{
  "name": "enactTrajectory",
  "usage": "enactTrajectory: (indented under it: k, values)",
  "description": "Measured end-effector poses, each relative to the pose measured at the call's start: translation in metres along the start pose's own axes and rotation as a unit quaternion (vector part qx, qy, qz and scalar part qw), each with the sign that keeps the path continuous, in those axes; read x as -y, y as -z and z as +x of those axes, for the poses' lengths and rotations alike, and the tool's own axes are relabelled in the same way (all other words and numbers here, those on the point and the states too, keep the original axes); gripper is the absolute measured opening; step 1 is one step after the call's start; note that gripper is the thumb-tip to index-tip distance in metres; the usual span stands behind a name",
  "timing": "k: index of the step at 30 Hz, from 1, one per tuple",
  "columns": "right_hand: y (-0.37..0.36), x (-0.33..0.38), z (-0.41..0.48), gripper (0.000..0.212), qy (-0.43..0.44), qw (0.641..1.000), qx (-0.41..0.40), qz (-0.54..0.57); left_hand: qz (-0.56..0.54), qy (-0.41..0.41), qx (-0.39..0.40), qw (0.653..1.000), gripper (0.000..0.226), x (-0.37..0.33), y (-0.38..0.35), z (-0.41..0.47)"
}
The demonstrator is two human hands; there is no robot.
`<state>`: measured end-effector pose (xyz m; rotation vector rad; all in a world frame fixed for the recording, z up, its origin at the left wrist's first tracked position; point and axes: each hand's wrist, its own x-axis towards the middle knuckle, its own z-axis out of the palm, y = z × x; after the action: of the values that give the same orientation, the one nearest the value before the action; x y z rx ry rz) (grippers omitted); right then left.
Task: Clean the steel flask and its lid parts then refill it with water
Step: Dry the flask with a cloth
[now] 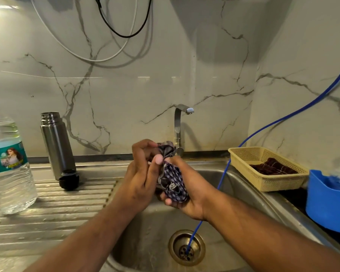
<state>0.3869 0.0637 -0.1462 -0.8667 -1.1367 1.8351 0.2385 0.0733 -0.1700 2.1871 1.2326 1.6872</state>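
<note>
Steel sink (145, 242), lower centre: a blue tube (222, 179) drops into the drain (186, 248), partly hidden behind the right wrist. Above it both hands grip a bunched checked cloth (173, 185): the right hand (185, 201) cups it from below with curled fingers, the left hand (139, 173) pinches its top; anything wrapped inside is hidden. A water bottle (8, 163) is cut off at the left edge. Beyond, a black lid (69, 179) lies against the upright, open flask (57, 146). At right a blue tub (328, 203) is cropped, beside a basket (267, 169). The cloth hides the base of the tap (180, 124)
</note>
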Motion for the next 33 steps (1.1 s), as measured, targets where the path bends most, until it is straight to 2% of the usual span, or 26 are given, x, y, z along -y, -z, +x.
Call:
enactTrajectory:
  k: [3,4,5,7,8,10,11,14,16,17,18,19,21,22,23,24,26,28,29,30,31,32,33]
  values:
    - [-0.002,0.002,0.002,0.038,0.134,0.984,-0.087,-0.079,-0.021,0.083,-0.013,0.996,0.051,-0.004,0.004,0.003]
    - [0.002,0.003,0.003,0.036,0.193,0.96,-0.14,-0.145,-0.018,0.111,-0.002,0.994,0.052,-0.004,0.006,0.006]
    - [0.007,0.004,0.003,0.034,0.258,0.921,-0.19,-0.223,-0.037,0.131,0.017,0.991,0.052,-0.004,0.008,0.007]
    - [0.016,0.008,0.003,0.034,0.368,0.833,-0.217,-0.351,-0.149,0.171,0.074,0.971,0.048,-0.009,0.012,0.007]
    - [0.02,0.007,0.003,0.036,0.399,0.801,-0.213,-0.392,-0.212,0.187,0.094,0.955,0.044,-0.015,0.014,0.007]
    - [0.024,0.005,0.005,0.04,0.432,0.763,-0.206,-0.434,-0.28,0.2,0.1,0.934,0.035,-0.022,0.014,0.006]
    - [0.024,0.003,0.006,0.041,0.437,0.756,-0.205,-0.442,-0.273,0.192,0.096,0.938,0.033,-0.022,0.012,0.006]
    - [0.023,0.0,0.005,0.045,0.434,0.749,-0.194,-0.461,-0.22,0.154,0.102,0.958,0.031,-0.024,0.007,0.004]
    - [0.022,0.001,0.003,0.044,0.445,0.75,-0.18,-0.456,-0.241,0.155,0.106,0.952,0.03,-0.024,0.007,0.004]
    - [0.021,0.001,0.003,0.04,0.444,0.761,-0.178,-0.439,-0.247,0.151,0.113,0.951,0.032,-0.023,0.009,0.004]
    - [0.019,0.002,0.003,0.034,0.429,0.789,-0.176,-0.402,-0.246,0.135,0.123,0.952,0.034,-0.023,0.011,0.003]
    - [0.017,0.003,0.003,0.027,0.392,0.839,-0.169,-0.336,-0.223,0.11,0.139,0.958,0.035,-0.021,0.014,0.003]
    - [0.012,0.01,0.002,0.026,0.249,0.957,-0.099,-0.113,-0.127,0.038,0.165,0.977,0.039,-0.011,0.018,0.004]
    - [0.012,0.014,0.0,0.031,0.171,0.984,-0.049,-0.009,-0.082,0.011,0.172,0.982,0.04,-0.008,0.019,0.005]
    - [0.013,0.02,-0.002,0.035,0.11,0.992,-0.016,0.06,-0.051,-0.009,0.177,0.983,0.04,-0.005,0.021,0.006]
    - [0.015,0.025,-0.005,0.036,0.068,0.993,-0.003,0.092,-0.032,-0.025,0.18,0.983,0.039,-0.004,0.021,0.007]
    - [0.019,0.03,-0.007,0.035,0.044,0.996,-0.004,0.082,-0.036,-0.02,0.199,0.979,0.032,-0.004,0.019,0.008]
    - [0.022,0.031,-0.004,0.036,0.085,0.996,-0.032,0.011,-0.124,0.049,0.218,0.967,0.032,-0.009,0.018,0.005]
    - [0.024,0.029,-0.003,0.036,0.139,0.986,-0.066,-0.071,-0.191,0.097,0.22,0.952,0.038,-0.011,0.018,0.004]
    - [0.026,0.027,-0.002,0.035,0.207,0.953,-0.108,-0.192,-0.248,0.142,0.215,0.934,0.047,-0.013,0.017,0.003]
    - [0.028,0.026,-0.003,0.033,0.28,0.892,-0.143,-0.325,-0.291,0.18,0.204,0.917,0.052,-0.014,0.016,0.003]
    - [0.028,0.025,-0.004,0.031,0.344,0.827,-0.148,-0.419,-0.327,0.203,0.189,0.904,0.052,-0.016,0.014,0.002]
    - [0.028,0.023,-0.004,0.028,0.379,0.793,-0.133,-0.458,-0.35,0.211,0.175,0.896,0.048,-0.019,0.013,0.002]
